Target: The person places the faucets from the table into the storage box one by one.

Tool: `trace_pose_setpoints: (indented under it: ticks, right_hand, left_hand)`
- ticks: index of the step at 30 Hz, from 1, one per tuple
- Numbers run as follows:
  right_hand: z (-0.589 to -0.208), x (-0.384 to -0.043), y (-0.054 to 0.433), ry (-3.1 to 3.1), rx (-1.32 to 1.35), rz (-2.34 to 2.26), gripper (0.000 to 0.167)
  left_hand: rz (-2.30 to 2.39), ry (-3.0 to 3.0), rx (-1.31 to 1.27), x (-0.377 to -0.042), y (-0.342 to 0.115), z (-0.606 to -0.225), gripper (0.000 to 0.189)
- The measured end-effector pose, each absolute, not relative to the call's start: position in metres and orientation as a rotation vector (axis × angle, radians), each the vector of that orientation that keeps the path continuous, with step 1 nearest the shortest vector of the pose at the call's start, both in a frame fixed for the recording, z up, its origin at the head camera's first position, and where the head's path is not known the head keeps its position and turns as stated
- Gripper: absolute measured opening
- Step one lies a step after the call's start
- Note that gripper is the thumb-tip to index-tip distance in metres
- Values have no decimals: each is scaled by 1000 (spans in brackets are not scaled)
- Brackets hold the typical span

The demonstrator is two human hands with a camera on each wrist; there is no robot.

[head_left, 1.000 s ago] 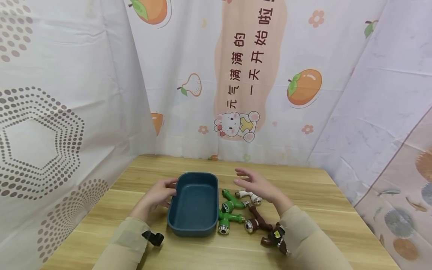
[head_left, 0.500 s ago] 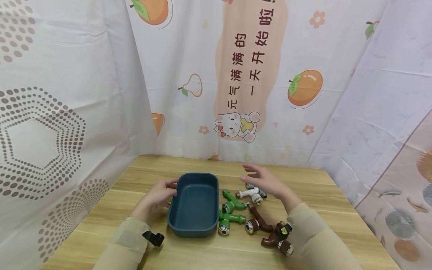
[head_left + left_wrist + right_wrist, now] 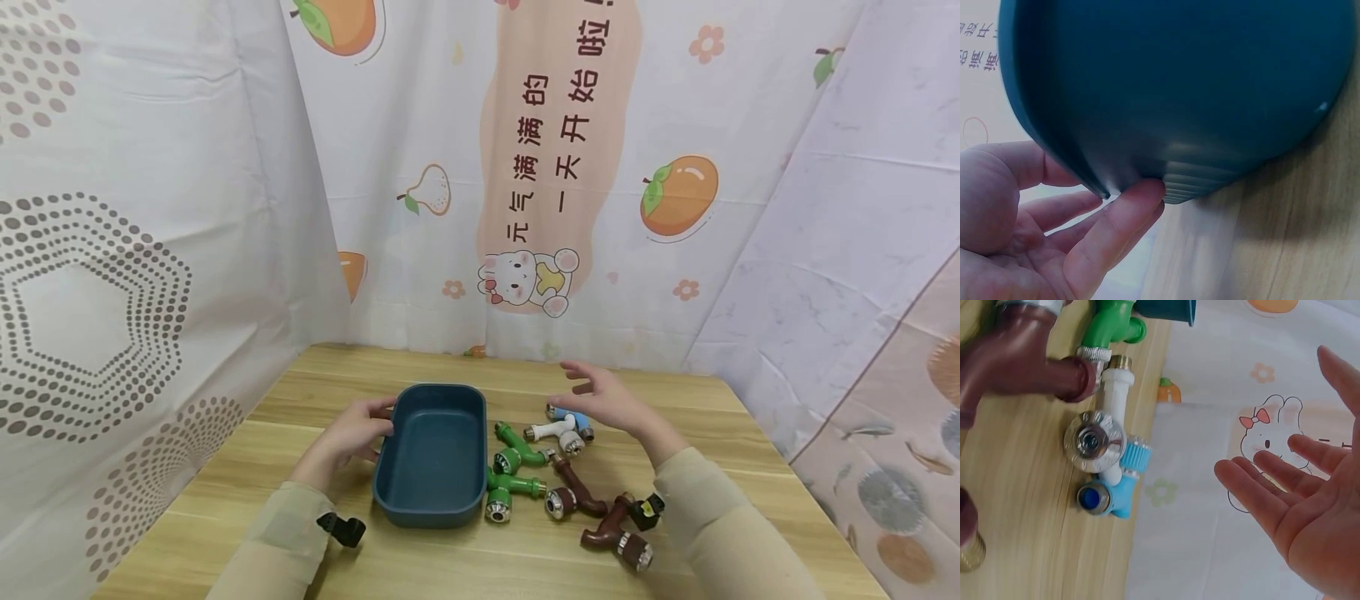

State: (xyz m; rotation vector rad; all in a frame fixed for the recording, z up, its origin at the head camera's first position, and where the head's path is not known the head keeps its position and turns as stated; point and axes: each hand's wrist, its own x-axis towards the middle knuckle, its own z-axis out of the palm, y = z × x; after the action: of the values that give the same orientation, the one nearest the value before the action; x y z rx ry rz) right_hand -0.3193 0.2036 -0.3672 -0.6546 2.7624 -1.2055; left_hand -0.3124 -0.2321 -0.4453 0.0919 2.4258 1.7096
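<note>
A dark teal plastic bin (image 3: 431, 512) stands on the table. My left hand (image 3: 356, 431) rests at its left side, with fingertips (image 3: 1144, 190) touching the outer wall near the rim. The right hand (image 3: 607, 400) hovers beyond the taps, its fingers spread loosely and nothing in them. Nearest below it lie a blue tap (image 3: 576, 419) and a white tap (image 3: 555, 428), overlapping each other. Two green taps (image 3: 525, 455) lie close to the bin's right side, and two dark red-brown taps (image 3: 615, 525) lie nearer the front, one beside the right sleeve.
The wood-grain table (image 3: 480, 571) ends at a printed curtain (image 3: 420, 308) along the back. More curtain (image 3: 247, 350) hangs on the left. Black wrist-camera mounts (image 3: 341, 529) sit on both sleeves.
My right hand has moved right and slightly back, uncovering the blue tap and more of the white tap and the front red-brown tap. The left hand and bin stay put.
</note>
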Motion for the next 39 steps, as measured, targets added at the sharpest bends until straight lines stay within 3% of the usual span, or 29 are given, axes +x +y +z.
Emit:
trace_pose_setpoints:
  ticks: [14, 39]
  right_hand:
    - [-379, -327, 213, 2832, -625, -1066, 74]
    - [-411, -339, 217, 2799, -602, -925, 75]
  left_hand:
    - [1701, 2430, 81, -312, -232, -445, 63]
    - [1721, 2417, 86, -312, -232, -443, 60]
